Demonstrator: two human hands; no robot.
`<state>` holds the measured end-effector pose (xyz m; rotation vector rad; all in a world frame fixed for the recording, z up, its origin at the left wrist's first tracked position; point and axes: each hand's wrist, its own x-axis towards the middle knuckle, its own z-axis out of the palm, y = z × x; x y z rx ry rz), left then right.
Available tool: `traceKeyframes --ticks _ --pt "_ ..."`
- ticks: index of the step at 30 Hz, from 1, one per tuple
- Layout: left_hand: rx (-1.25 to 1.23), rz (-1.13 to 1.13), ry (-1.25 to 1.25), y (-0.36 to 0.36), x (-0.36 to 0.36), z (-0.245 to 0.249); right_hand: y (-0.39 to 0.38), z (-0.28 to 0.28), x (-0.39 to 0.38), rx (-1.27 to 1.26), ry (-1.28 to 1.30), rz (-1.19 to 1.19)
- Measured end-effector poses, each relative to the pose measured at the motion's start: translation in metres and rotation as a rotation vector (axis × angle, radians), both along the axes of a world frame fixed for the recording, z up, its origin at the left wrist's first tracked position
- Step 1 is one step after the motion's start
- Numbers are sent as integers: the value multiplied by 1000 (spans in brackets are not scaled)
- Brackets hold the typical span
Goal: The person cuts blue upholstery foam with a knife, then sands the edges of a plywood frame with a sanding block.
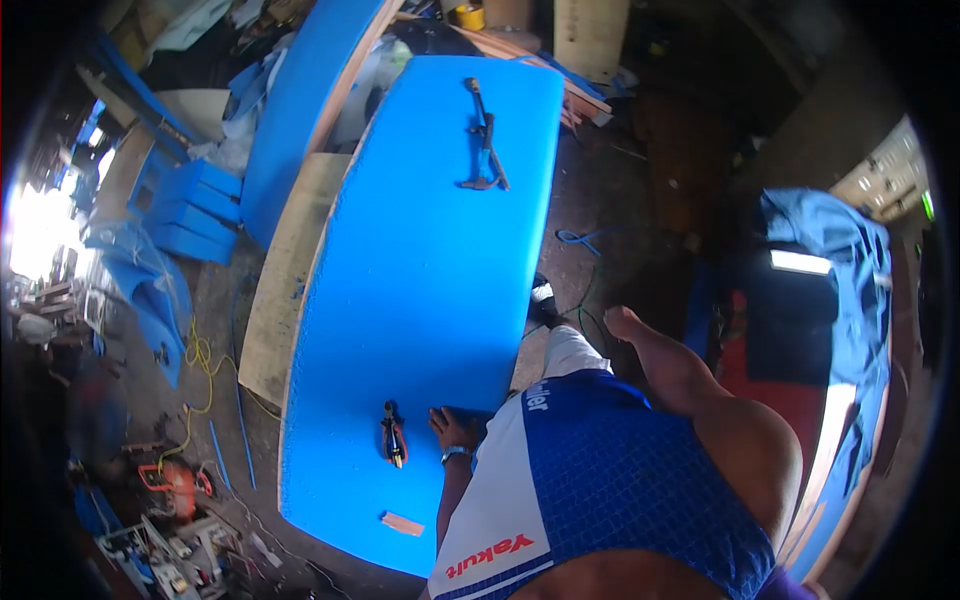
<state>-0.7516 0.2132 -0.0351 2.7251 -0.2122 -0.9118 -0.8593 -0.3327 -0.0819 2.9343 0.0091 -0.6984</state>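
My left hand rests on the blue board with its fingers apart, a watch on its wrist. Just left of it lie pliers with red and black handles. A small piece of wood lies lower on the board. Near the far end are a hammer and another tool beside it. My right hand hangs over the floor to the right of the board; its fingers are too small and dark to make out.
A plywood sheet and a long blue panel are left of the board. Yellow cord and an orange tool lie on the left floor. Blue cloth covers something at right.
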Motion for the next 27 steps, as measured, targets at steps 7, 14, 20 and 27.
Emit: traceKeyframes --ticks 7,14,20,27 --pt "-169 593 -138 -9 -16 6 -116 69 322 578 -367 -588" --pt "-19 722 211 -85 -37 99 -169 60 550 877 -733 -1278" --pt "-14 641 263 -126 -53 98 -197 104 624 1707 -537 -1226" --pt "-133 976 226 -174 -84 94 -223 28 665 753 -255 -982"
